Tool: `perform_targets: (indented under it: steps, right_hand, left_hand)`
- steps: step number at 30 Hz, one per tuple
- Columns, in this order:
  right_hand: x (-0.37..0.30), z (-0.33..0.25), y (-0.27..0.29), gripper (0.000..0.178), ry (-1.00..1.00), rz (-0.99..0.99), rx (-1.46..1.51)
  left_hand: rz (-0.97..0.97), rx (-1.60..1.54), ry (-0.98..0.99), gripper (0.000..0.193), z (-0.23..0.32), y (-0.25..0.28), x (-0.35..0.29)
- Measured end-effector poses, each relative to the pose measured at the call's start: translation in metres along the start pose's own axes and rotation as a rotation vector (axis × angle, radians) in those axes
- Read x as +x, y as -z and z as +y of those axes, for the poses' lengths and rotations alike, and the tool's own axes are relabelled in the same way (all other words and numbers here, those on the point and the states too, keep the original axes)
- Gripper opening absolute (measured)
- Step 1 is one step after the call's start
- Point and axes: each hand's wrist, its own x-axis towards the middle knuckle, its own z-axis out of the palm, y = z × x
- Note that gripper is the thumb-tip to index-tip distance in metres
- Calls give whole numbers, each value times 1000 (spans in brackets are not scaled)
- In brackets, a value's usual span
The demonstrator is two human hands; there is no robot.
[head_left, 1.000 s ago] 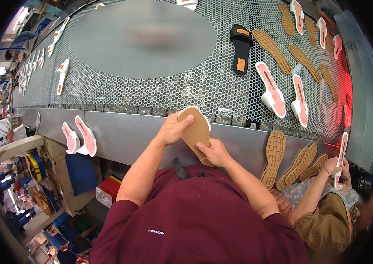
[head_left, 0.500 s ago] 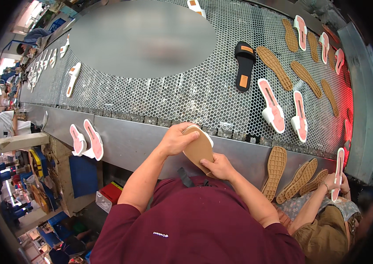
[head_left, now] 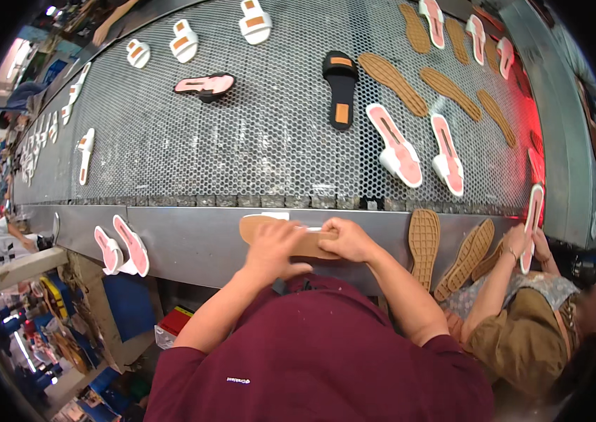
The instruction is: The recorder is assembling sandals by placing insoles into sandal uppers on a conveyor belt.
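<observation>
Just in front of me is a white slide sandal with its tan outsole (head_left: 253, 226) turned up, lying roughly crosswise. A bit of its white upper (head_left: 276, 215) shows along the far side. My right hand (head_left: 349, 240) grips one end, thumb on the sole. Over the middle of the sole lies my left hand (head_left: 272, 247), slightly blurred, its fingers stretched flat and its thumb apart. Straight ahead on the metal-mesh conveyor (head_left: 263, 155) stands a black slide sandal (head_left: 341, 91). Another black-strapped sandal lies sole up, its pink underside (head_left: 196, 85) showing.
White sandals with pink undersides (head_left: 394, 144) and tan outsoles (head_left: 451, 93) lie on the right of the belt. More outsoles (head_left: 424, 246) lean on the metal ledge (head_left: 192, 228); two sandals (head_left: 131, 246) rest there at left. A co-worker's hands (head_left: 523, 243) hold a sandal at right.
The sandal has turned from upright to crosswise and shifted left. My left hand's fingers have spread flat over its sole. My view has shifted, and sandals at the back left now show.
</observation>
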Motion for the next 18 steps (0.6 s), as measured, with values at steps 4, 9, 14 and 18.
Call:
perform_targets:
  steps: [4,9,14,18]
  right_hand:
    - [2,11,-4,35,135,46,-2]
    - [-16,15,8,37,139,109,89]
    - [-25,49,15,31,109,365,414]
    - [-24,53,3,35,62,109,699]
  left_hand:
    - [-40,-127,-186,76,15,-36,31]
    - [-95,-218,-111,68,21,-45,37]
    - [-47,-312,-25,67,21,-39,38]
    - [-110,-343,56,72,24,-39,37]
